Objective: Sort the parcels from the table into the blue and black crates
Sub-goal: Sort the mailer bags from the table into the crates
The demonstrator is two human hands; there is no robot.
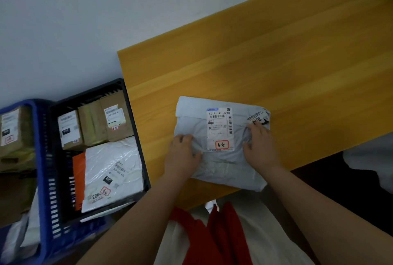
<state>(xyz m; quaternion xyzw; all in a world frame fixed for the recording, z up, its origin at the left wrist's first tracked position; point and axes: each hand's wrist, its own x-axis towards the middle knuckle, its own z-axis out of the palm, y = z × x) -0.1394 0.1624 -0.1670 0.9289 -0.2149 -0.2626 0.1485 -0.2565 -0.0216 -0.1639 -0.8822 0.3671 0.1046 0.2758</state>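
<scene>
We see a grey poly-bag parcel [221,143] lying flat on the wooden table [265,58], near its front-left corner, its white shipping label [220,129] facing up with a red-ringed mark at the label's near end; our left hand [182,154] rests on the parcel's left edge, fingers curled into the plastic and gathering it; our right hand [260,143] pinches the bag at its right side, the film bunched under the fingertips, just below a black-and-white printed corner. To the left of the table stands the black crate [136,137], holding brown cartons, a white bag and an orange packet; the blue crate [45,179] sits just beside it, further left, also holding labelled cartons.
</scene>
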